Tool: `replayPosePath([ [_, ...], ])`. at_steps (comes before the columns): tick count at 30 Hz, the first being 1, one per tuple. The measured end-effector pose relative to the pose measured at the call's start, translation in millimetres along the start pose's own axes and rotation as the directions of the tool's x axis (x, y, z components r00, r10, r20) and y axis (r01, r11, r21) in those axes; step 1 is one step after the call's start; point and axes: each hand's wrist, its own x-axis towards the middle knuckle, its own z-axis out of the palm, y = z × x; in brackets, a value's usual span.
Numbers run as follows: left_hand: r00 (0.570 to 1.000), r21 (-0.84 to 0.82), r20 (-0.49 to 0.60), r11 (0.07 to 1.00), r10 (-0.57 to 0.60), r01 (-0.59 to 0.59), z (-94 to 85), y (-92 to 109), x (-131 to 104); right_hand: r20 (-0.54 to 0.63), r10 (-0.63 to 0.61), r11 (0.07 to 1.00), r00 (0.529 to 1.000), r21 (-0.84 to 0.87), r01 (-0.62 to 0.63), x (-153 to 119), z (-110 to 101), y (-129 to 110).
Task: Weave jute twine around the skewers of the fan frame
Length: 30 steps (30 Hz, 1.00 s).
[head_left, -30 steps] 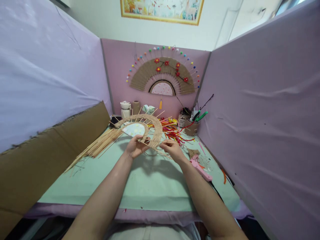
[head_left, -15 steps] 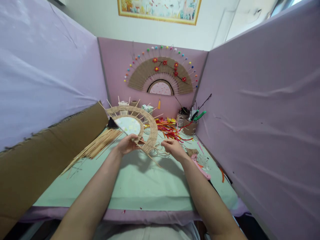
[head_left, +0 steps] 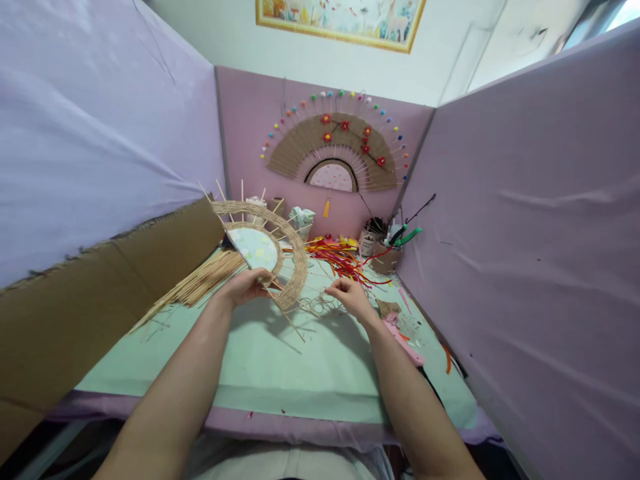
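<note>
A half-round woven fan [head_left: 296, 267] of tan cord and thin sticks, with a pale patterned half-disc [head_left: 256, 249] at its centre, is held tilted above the table. My left hand [head_left: 249, 285] grips its lower edge near the half-disc. To the right of the fan, my right hand [head_left: 349, 294] is closed in a pinch on a thin cord that runs toward the woven band. Loose loops of cord [head_left: 320, 305] lie between and below the hands.
Bundled thin sticks [head_left: 193, 283] lie at the left beside a cardboard strip [head_left: 115, 293]. Red and yellow strips [head_left: 340, 257] lie behind my hands, with cups of tools [head_left: 385, 258] at the back right. Pink scissors [head_left: 407, 347] rest at the right. A finished fan [head_left: 295, 143] hangs behind.
The view has shifted a little. The fan and my left hand have moved slightly left, and the gap between the fan and my right hand is wider.
</note>
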Motion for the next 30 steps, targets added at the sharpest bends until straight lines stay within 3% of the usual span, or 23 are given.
replayPosePath([
  [5, 0.999, -0.07, 0.024, 0.997, -0.034, 0.036, -2.6, 1.6, -3.0, -0.009, -0.054, 0.998, 0.998, 0.041, 0.054, 0.0, -0.9, -2.7],
  [12, 0.998, -0.17, 0.06, 0.985, 0.014, -0.003, -6.2, 2.3, -4.6, -0.049, -0.06, 0.994, 0.997, 0.083, 0.064, -2.5, 1.0, -7.3],
  [15, 0.983, -0.177, 0.18, 0.984, 0.025, 0.007, -3.4, -1.8, -4.4, -0.093, -0.08, 0.992, 0.992, 0.087, 0.088, -1.8, 3.6, -5.3],
  [18, 0.936, -0.146, 0.351, 0.988, 0.004, 0.051, 2.0, -7.4, -5.0, -0.132, -0.097, 0.991, 0.986, 0.082, 0.109, -1.2, 6.5, -5.6],
  [21, 0.899, -0.104, 0.438, 0.993, -0.011, 0.063, 5.5, -11.2, -5.7, -0.147, -0.124, 0.986, 0.981, 0.091, 0.139, -1.2, 8.2, -7.2],
  [24, 0.892, -0.121, 0.451, 0.992, 0.017, 0.043, 4.8, -11.5, -5.6, -0.159, -0.105, 0.986, 0.982, 0.108, 0.123, -1.0, 7.7, -6.1],
  [30, 0.921, -0.151, 0.39, 0.987, 0.001, 0.063, -3.0, -8.9, -4.1, -0.209, -0.1, 0.988, 0.973, 0.098, 0.122, 0.3, 4.8, -1.5],
])
